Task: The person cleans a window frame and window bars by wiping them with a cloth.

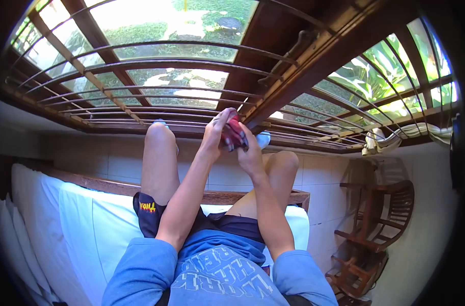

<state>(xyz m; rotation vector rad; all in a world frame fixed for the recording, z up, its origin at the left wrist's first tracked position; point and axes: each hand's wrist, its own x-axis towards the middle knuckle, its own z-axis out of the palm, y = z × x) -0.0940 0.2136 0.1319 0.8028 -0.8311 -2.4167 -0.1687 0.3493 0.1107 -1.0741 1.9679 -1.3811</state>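
Both hands are raised over my knees, in front of the barred window. Between them is a crumpled red cloth (234,133) with dark and pale patterning. My left hand (213,133) is closed on its left side and upper edge, with a ring-like dark spot on a finger. On the other side, my right hand (249,154) grips the cloth's right and lower part. The fingertips of both hands are partly hidden by the cloth and by each other.
I sit on a bed with a white sheet (77,214) and a wooden edge rail (115,187). Ahead stands a wooden window frame (298,71) with metal bars. Wooden chairs (377,209) are to the right, on a tiled floor (319,181). A tied curtain (377,141) hangs at the window.
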